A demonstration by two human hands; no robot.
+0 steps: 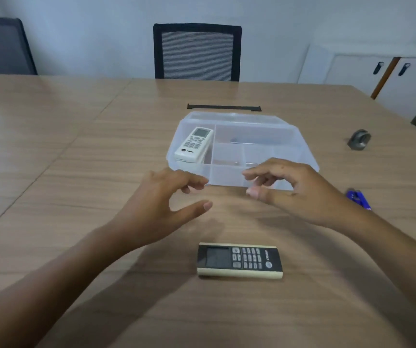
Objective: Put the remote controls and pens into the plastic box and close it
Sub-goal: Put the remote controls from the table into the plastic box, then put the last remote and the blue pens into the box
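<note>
Both hands (pixel 156 197) (pixel 294 189) empty nr open box (pixel 299 146), black remote (pixel 239 261) on table (pixel 51 146)

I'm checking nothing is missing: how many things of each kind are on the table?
Remote controls: 2, white in the box, black on the table
Plastic box: 1
Blue object, blurred, maybe pens: 1
Grey metal object: 1
Black strip: 1
Total: 6

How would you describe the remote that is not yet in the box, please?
On the wooden table, look nearer than the clear plastic box, below both hands. The dark remote lies sideways there, black-faced with cream edges, unlike the white remote inside the box.
</note>
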